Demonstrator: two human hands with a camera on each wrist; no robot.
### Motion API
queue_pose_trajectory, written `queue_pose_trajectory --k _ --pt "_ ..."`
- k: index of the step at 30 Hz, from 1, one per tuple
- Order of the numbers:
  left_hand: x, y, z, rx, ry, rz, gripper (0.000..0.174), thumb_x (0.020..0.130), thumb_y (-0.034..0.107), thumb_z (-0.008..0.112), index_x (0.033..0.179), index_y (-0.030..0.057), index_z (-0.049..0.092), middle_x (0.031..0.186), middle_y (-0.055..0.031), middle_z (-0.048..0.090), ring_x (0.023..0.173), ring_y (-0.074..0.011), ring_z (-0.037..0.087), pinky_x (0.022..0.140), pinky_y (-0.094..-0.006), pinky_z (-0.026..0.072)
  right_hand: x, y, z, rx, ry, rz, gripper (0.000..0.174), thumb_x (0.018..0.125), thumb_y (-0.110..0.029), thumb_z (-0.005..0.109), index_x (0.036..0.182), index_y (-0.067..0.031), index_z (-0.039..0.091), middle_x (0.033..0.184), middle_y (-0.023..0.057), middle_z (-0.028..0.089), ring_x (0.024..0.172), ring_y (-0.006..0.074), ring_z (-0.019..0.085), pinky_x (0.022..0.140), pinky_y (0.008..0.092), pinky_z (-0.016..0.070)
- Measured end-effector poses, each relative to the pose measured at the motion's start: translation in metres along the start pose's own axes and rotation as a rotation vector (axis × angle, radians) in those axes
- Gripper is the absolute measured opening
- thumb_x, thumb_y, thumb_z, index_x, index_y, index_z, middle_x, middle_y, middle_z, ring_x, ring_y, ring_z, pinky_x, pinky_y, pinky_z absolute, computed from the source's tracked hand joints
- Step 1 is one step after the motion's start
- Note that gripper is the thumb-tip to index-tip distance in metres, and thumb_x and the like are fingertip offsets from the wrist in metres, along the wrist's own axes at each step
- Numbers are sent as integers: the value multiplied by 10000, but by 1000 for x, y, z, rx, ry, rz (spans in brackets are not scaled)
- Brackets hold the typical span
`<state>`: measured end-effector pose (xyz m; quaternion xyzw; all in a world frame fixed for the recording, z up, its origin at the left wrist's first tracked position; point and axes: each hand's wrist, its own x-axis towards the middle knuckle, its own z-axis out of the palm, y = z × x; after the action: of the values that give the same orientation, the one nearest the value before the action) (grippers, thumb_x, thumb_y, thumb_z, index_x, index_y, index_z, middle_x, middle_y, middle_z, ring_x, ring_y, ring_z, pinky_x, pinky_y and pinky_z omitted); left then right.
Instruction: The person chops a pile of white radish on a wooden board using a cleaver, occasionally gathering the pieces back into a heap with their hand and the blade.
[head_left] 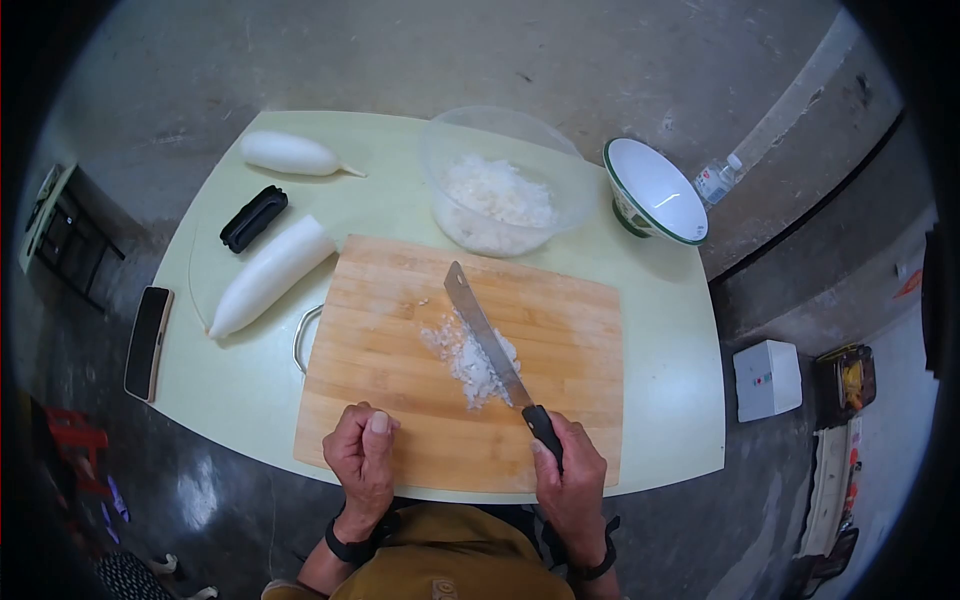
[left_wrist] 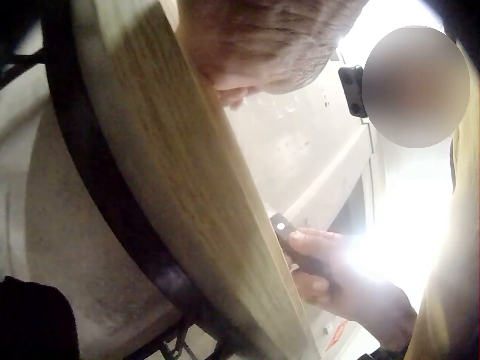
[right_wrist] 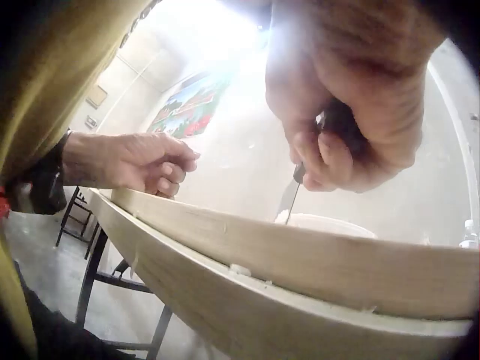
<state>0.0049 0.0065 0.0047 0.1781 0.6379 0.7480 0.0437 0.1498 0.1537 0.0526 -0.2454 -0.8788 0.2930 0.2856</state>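
Note:
My right hand (head_left: 572, 468) grips a kitchen knife (head_left: 490, 338) by its black handle. The long blade lies across a small heap of finely chopped white bits (head_left: 468, 362) on the wooden cutting board (head_left: 400, 290). At the board's near left edge is my left hand (head_left: 362, 455), its fingers curled in and the thumb along the top, with nothing visible in it. In the right wrist view the right hand (right_wrist: 352, 97) wraps the handle above the board, while the left hand (right_wrist: 135, 163) shows bent fingers. The left wrist view mostly shows the board's edge (left_wrist: 202, 180).
Behind the board stands a clear bowl (head_left: 510, 130) of shredded white food. A green-rimmed bowl (head_left: 655, 190) tilts at the right near a plastic bottle (head_left: 717, 180). Two white radishes (head_left: 270, 275), a black case (head_left: 254, 219) and a phone (head_left: 149, 343) lie left. A metal handle (head_left: 300, 340) pokes out beside the board.

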Motion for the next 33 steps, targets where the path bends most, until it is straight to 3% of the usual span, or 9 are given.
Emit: queue_pose_trajectory --k 9,12,33 --pt "0 0 1 67 3 5 301 975 218 568 769 -2 571 652 -9 509 589 -75 416 540 -241 334 0 -3 0 20 -30 -14 352 829 30 649 1175 -1 592 849 152 604 702 298 618 610 361 502" --pt "0 0 0 72 -1 1 296 973 218 572 776 -3 577 641 -2 502 590 -70 414 540 -241 333 2 -5 -2 47 55 -33 348 824 33 649 1167 4 596 858 155 611 700 294 621 609 356 502" --pt "0 -1 0 77 -6 -3 292 974 208 567 776 -6 576 656 -16 529 593 -76 422 545 -243 340 7 -2 -2 -22 -24 9 337 830 31 633 1164 -1 599 858 164 616 718 310 628 626 366 510"
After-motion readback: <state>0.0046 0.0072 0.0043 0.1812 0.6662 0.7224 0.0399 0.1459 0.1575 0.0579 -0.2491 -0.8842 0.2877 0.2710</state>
